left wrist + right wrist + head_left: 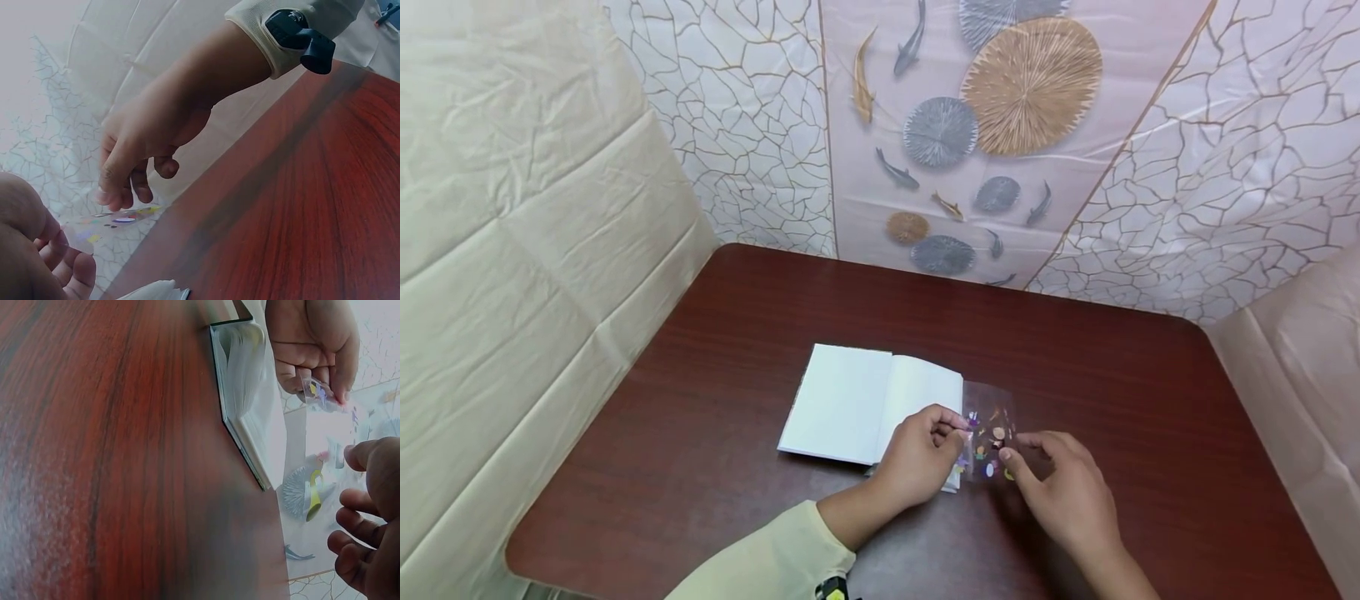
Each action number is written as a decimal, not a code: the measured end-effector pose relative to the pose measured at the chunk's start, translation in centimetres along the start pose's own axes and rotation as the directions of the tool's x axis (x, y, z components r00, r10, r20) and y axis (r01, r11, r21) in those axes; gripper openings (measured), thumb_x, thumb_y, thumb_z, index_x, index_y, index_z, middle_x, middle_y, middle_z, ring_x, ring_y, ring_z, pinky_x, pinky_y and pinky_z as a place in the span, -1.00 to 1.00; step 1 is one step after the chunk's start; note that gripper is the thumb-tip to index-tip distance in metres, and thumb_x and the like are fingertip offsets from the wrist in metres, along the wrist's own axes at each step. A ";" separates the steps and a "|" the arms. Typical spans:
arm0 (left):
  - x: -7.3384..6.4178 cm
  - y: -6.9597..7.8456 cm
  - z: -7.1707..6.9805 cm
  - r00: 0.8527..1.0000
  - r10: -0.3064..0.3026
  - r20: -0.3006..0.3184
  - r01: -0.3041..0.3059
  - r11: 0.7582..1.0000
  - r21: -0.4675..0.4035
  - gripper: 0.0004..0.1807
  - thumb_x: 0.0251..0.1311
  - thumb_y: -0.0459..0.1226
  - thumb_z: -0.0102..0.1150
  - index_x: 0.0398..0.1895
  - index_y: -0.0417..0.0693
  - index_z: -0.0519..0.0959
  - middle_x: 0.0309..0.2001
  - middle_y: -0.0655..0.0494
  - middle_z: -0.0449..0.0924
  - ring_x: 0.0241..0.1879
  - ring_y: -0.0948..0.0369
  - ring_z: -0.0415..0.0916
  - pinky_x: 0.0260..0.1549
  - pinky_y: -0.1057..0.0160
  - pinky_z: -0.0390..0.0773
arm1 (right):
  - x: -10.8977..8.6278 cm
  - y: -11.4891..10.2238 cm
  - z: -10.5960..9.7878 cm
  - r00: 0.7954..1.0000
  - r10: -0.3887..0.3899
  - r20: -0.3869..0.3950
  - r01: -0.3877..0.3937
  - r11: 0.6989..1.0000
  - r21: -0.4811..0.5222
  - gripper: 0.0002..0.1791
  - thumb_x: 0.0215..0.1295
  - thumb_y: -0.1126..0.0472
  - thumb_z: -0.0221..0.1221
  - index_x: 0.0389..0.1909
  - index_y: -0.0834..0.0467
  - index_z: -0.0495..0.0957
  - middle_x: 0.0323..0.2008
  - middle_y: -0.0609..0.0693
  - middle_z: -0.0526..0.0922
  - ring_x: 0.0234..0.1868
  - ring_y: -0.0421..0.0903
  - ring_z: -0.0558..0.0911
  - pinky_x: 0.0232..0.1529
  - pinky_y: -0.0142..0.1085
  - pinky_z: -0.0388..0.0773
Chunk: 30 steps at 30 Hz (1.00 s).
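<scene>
A clear plastic sheet with small colourful cartoon stickers (981,451) stands over the right edge of an open notebook (847,403) with blank white pages. My left hand (922,454) pinches the sheet's left edge between thumb and fingers. At the sheet's right side is my right hand (1067,492), its thumb and index finger apart near the edge. In the right wrist view the sticker sheet (322,395) hangs from the left hand (315,337), and the right hand's fingers (359,522) are loosely bent. Whether the right thumb touches the sheet is hard to tell.
Both hands are over a dark red-brown wooden table (700,400). A patterned curtain (895,142) with fish and lily pads hangs behind it, and a cream cloth (550,250) covers the left side. A dark wrist device (294,37) sits on the right sleeve.
</scene>
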<state>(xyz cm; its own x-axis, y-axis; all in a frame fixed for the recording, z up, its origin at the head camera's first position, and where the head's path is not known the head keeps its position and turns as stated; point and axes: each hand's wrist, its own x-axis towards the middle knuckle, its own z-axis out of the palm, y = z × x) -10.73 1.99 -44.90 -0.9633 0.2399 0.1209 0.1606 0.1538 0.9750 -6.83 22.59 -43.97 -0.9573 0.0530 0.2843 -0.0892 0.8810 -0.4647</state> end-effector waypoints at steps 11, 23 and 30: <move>-0.1 0.1 0.1 1.000 0.002 0.011 -0.002 1.000 0.013 -0.95 0.35 -0.36 0.21 -0.22 -0.10 0.65 -0.41 0.31 0.58 -0.46 0.43 0.46 -0.43 0.39 0.51 | 0.2 -0.9 0.0 0.970 -0.188 -0.151 0.197 0.979 0.047 -0.73 0.08 0.19 0.54 -0.18 0.09 0.76 -0.12 -0.03 0.69 -0.04 -0.03 0.60 -0.22 -0.18 0.48; -0.2 0.0 0.3 0.999 -0.005 0.040 0.005 1.000 0.010 -0.95 0.36 -0.35 0.19 -0.23 -0.07 0.64 -0.42 0.30 0.58 -0.48 0.42 0.46 -0.45 0.40 0.49 | 0.8 -1.5 0.6 0.916 -0.341 -0.210 0.359 0.932 0.052 -0.70 -0.04 0.28 0.57 -0.24 0.09 0.75 -0.15 -0.02 0.71 -0.06 -0.04 0.59 -0.21 -0.35 0.40; -0.3 0.0 0.3 0.998 -0.015 0.067 0.014 1.000 0.013 -0.94 0.37 -0.34 0.19 -0.22 -0.05 0.64 -0.41 0.32 0.58 -0.48 0.42 0.47 -0.45 0.40 0.50 | 0.8 -1.8 0.6 0.916 -0.351 -0.193 0.368 0.928 0.056 -0.73 -0.01 0.28 0.56 -0.25 0.08 0.77 -0.17 -0.09 0.69 -0.16 -0.17 0.50 -0.35 -0.52 0.32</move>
<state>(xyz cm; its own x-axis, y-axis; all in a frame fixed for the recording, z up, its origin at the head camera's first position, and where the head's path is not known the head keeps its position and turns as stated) -10.42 2.26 -45.02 -0.9491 0.3010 0.0932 0.1494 0.1696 0.9741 -7.58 20.79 -43.41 -0.7925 -0.1703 0.5856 -0.4504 0.8108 -0.3737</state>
